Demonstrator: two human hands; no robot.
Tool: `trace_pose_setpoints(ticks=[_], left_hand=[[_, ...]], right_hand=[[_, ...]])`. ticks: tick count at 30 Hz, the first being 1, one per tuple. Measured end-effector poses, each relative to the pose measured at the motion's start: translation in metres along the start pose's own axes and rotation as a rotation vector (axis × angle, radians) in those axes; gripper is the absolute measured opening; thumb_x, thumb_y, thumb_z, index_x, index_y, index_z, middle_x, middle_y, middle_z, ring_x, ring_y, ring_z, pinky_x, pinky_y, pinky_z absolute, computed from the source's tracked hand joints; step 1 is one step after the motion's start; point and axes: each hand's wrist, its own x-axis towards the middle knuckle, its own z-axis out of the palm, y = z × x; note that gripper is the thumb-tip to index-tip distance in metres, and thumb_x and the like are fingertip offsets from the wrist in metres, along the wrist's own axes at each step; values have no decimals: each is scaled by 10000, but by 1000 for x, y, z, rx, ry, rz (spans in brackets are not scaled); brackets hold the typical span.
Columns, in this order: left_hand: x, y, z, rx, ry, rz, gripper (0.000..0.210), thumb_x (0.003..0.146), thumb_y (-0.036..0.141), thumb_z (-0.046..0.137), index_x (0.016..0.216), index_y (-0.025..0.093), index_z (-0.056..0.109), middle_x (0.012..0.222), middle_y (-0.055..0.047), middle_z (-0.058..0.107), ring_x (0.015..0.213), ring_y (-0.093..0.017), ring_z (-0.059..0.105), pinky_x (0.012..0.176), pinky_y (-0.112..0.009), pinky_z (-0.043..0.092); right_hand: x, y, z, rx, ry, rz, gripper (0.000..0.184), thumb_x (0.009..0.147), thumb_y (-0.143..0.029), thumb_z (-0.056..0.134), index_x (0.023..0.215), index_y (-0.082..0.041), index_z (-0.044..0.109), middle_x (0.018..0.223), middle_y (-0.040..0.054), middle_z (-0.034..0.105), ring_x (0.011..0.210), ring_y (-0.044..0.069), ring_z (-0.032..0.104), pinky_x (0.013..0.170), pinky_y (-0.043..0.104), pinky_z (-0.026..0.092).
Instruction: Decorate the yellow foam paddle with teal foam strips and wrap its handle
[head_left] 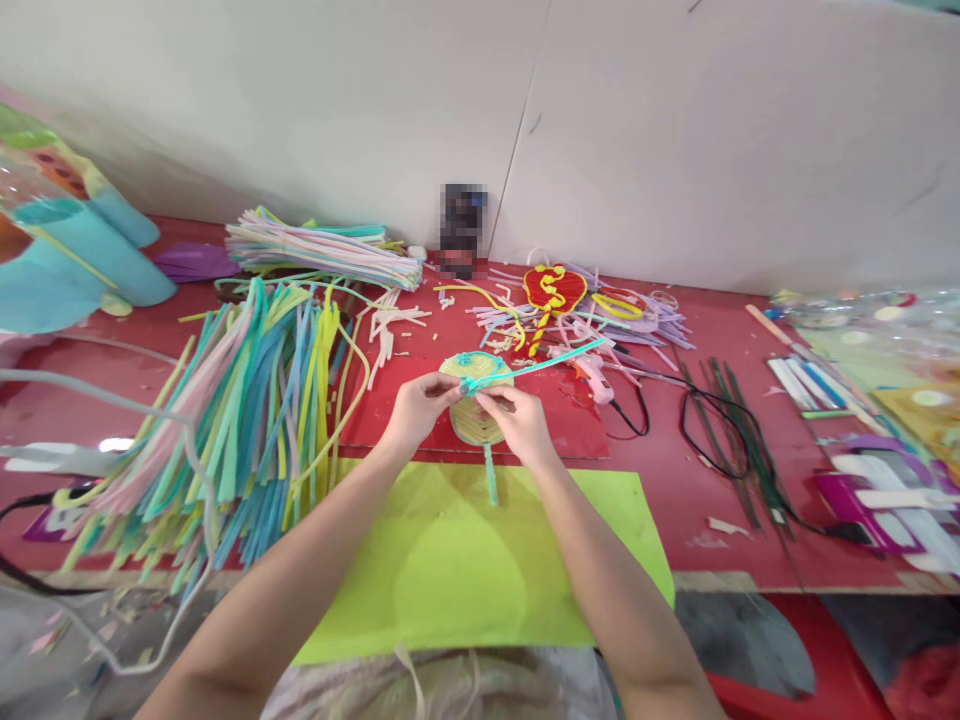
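Note:
My left hand [427, 402] and my right hand [516, 418] meet in front of me, their fingertips pinching a turquoise pipe cleaner [555, 365]. Its near end is bunched into a small twist between the fingers, and the long free end points up to the right. Beneath them lies a round pale-yellow coiled fan shape [480, 425] with turquoise trim at its top and a turquoise stem [490, 475]. My fingers cover part of its upper face. A red fan shape [555, 288] with yellow twists lies farther back.
At left sprawls a big bundle of coloured pipe cleaners [247, 420], with another bundle [322, 250] behind it. A pink glue gun [594, 380] and its black cable lie right. A yellow-green sheet [465, 570] covers the front edge. Dark thin rods [739, 440] lie farther right.

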Motion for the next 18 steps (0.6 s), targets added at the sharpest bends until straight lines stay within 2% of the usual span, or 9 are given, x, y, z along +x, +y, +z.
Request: trace_pose_setpoints(ticks=[8, 13, 18], left_hand=[[0, 1, -1, 19, -10, -13, 318, 645, 429, 707, 817, 162, 677, 803, -46, 693, 759, -169, 624, 768, -312, 499], [-1, 2, 0, 29, -41, -20, 315, 643, 426, 704, 813, 162, 675, 786, -46, 689, 734, -165, 619, 740, -304, 496], [-1, 0, 1, 53, -85, 21, 282, 661, 392, 690, 824, 163, 668, 789, -44, 687, 736, -165, 622, 728, -292, 493]], right_hand=[[1, -3, -4, -64, -27, -36, 267, 729, -435, 637, 823, -189, 682, 770, 43, 695, 685, 184, 663, 705, 322, 539], [1, -6, -3, 27, -22, 10, 295, 706, -457, 649, 834, -192, 680, 852, 52, 700, 755, 194, 662, 661, 306, 554], [2, -4, -2, 9, 34, 22, 304, 693, -469, 655, 767, -175, 677, 746, 55, 699, 647, 182, 655, 636, 305, 546]])
